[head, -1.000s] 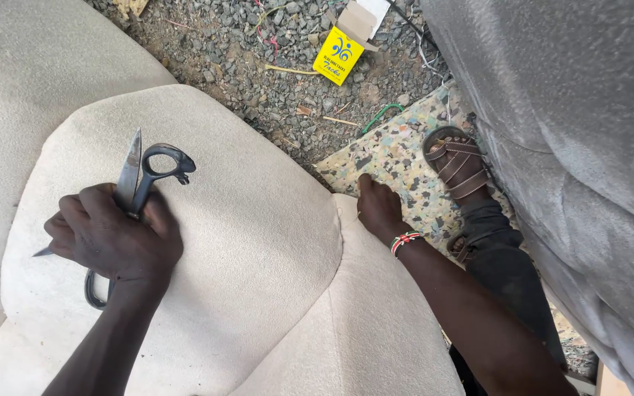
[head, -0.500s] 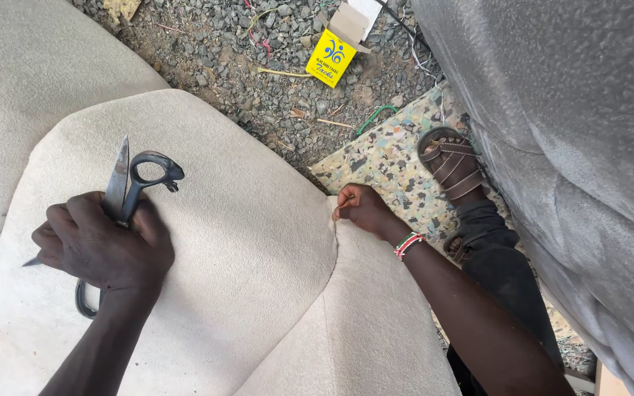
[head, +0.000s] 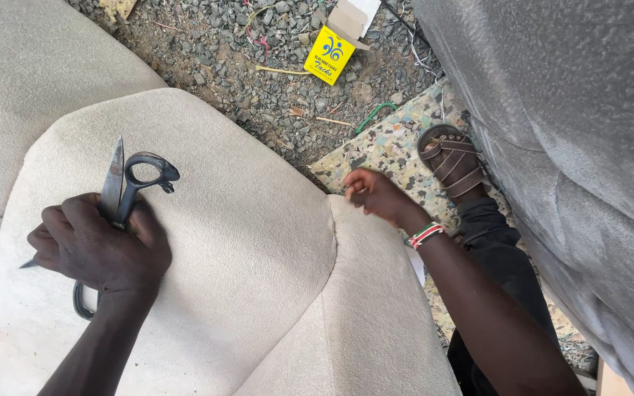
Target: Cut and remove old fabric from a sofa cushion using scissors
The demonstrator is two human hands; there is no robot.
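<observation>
Head view: left hand (head: 100, 246) fisted around heavy steel scissors (head: 122, 194) on soft cream cushion (head: 243, 242), safest held at handles; right hand (head: 376, 194) loosely curled, empty, at cushion's corner.

two hands (head: 100, 246), one pair of scissors (head: 130, 183), one yellow box (head: 329, 55), one sandal (head: 450, 158)

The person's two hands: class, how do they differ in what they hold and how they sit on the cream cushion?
The left hand grips black scissors in a fist; the right hand seems to hold nothing. The left hand rests on the cushion's top; the right hand is at its far corner. Only the right wrist wears a beaded bracelet.
</observation>
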